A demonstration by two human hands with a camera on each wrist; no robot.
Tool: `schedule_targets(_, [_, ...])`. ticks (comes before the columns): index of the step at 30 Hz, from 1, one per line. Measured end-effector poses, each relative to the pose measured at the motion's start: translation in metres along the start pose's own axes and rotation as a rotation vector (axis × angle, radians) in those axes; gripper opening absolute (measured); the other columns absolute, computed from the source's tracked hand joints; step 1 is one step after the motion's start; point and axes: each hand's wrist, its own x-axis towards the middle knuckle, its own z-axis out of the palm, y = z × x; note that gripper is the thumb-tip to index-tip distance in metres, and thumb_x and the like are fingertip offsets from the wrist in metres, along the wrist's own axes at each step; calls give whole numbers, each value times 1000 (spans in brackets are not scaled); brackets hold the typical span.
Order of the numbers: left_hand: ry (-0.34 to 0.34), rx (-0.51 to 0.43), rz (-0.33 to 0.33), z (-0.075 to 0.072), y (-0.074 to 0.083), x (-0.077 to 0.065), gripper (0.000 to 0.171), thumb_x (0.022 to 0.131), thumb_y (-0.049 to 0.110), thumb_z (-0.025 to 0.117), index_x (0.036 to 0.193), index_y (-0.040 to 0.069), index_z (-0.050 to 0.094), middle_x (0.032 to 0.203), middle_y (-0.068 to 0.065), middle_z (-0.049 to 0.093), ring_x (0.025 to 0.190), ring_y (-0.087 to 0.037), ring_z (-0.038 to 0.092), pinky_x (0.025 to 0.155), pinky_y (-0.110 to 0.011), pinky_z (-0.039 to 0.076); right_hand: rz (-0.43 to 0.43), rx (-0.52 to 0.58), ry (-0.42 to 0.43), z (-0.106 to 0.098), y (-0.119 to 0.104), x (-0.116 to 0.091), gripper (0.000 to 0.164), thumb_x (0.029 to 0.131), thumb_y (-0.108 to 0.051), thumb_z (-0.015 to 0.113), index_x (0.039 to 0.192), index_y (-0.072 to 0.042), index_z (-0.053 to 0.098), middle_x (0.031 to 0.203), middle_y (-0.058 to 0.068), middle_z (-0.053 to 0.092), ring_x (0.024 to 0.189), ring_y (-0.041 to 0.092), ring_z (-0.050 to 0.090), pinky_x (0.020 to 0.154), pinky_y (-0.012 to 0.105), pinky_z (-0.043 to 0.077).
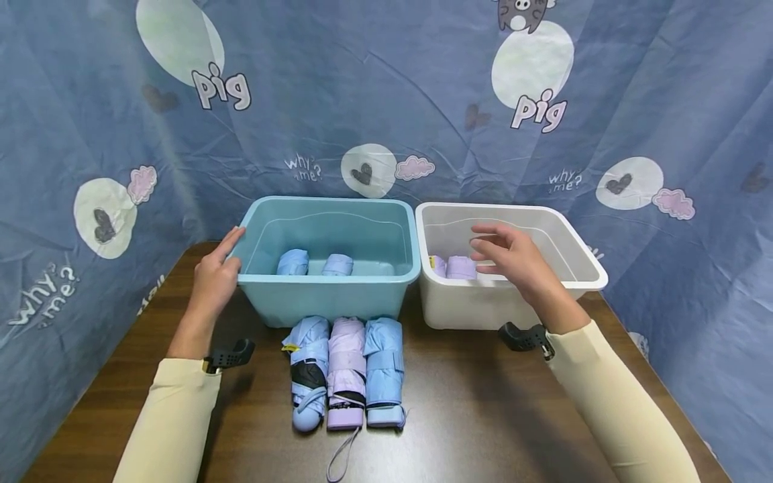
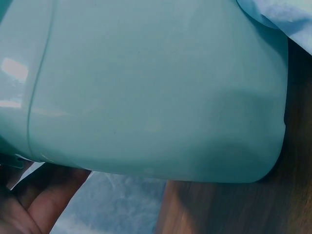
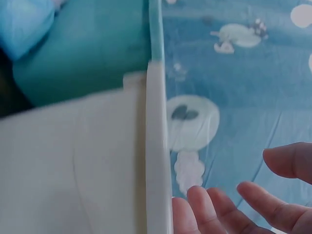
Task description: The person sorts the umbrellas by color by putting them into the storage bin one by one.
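Note:
My left hand (image 1: 214, 278) rests at the left rim of a teal bin (image 1: 326, 298), fingers fairly straight along it; its fingers (image 2: 56, 195) show beside the rim in the left wrist view. Inside that bin stand two blue folded umbrellas, one left (image 1: 293, 262) and one right (image 1: 337, 265). Over the white bin (image 1: 483, 307) my right hand (image 1: 512, 255) hovers with loosely bent fingers and holds nothing. Two purple folded umbrellas (image 1: 461, 267) sit in the white bin's left front corner. Before the teal bin lie a blue umbrella (image 1: 311, 355), a purple one (image 1: 347, 359) and another blue one (image 1: 384, 376).
The bins stand side by side on a dark wooden table (image 1: 459, 402). Behind them hangs a blue patterned cloth (image 1: 362, 87). A wrist strap (image 1: 344, 456) from the purple umbrella trails toward the table's front.

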Motion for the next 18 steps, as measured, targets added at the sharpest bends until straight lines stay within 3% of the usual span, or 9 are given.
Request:
schedule_targets(9, [21, -2, 4, -2, 0, 0, 60, 91, 7, 34, 149, 21, 39, 155, 1, 31, 142, -28, 25, 110, -55, 22, -82, 49, -56, 18, -4, -26, 45, 95, -15, 59, 136, 0, 50, 130, 22, 56, 100, 18, 66, 82, 38, 54])
schedule_targets(16, [-1, -7, -7, 0, -2, 0, 60, 92, 7, 34, 150, 21, 37, 156, 1, 29, 143, -28, 24, 111, -56, 20, -95, 64, -117, 36, 0, -45, 43, 94, -16, 61, 134, -4, 52, 129, 20, 57, 110, 40, 60, 80, 39, 55])
schedule_targets(18, [-1, -15, -6, 1, -2, 0, 60, 92, 7, 34, 150, 21, 37, 156, 1, 29, 143, -28, 23, 111, -56, 21, -98, 63, -124, 42, 2, -48, 43, 94, -16, 61, 135, -4, 52, 129, 21, 57, 110, 41, 60, 80, 39, 55])
